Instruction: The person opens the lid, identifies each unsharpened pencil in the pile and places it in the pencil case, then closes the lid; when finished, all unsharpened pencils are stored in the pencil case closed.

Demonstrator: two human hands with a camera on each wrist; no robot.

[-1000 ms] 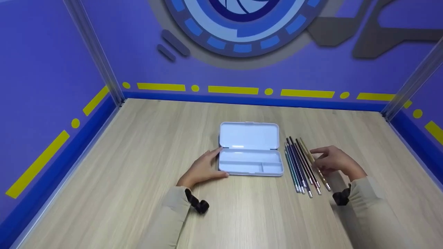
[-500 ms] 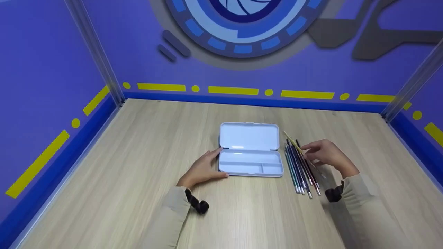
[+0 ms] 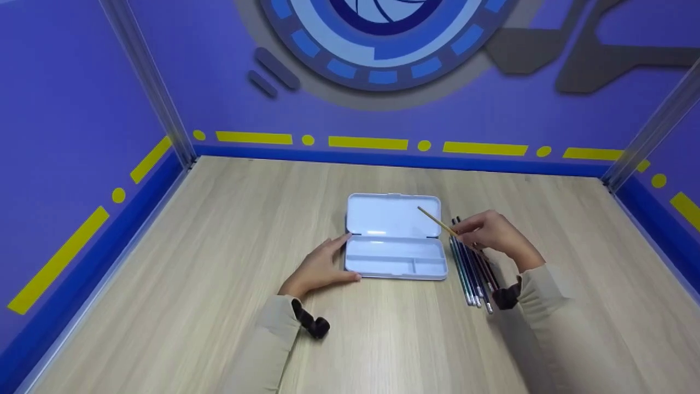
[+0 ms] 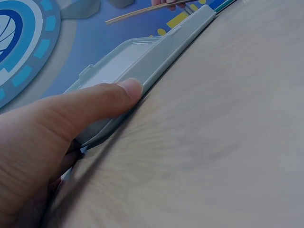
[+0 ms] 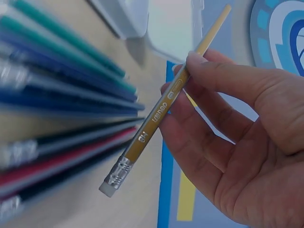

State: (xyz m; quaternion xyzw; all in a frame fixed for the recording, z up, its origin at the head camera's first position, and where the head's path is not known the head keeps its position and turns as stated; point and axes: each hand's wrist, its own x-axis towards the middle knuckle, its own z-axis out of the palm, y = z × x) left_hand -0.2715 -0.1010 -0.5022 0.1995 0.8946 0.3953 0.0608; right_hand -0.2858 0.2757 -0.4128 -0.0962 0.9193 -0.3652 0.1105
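My left hand [image 3: 319, 266] holds the left end of an open white pencil case [image 3: 391, 248], its thumb along the front wall and its fingers at the left side. In the left wrist view the thumb lies against the case's edge [image 4: 161, 61]. My right hand [image 3: 496, 236] pinches a yellow pencil [image 5: 159, 113] between thumb and fingers, raised above the table. Its eraser end points down and toward me, while the other end overlaps the case's lid [image 3: 377, 213] in the head view. Below the right hand lie several dark and green pencils [image 3: 471, 273], partly hidden by it.
The case's tray has a long back compartment and two smaller front ones. A wood-grain table [image 3: 262, 219] carries everything, with blue-purple panels [image 3: 306, 109] standing along its back and sides. Black straps [image 3: 313, 323] circle both wrists.
The right hand has taken the yellow pencil from the right edge of the group, lifted it and carried it left toward the case. My left hand stays where it was.
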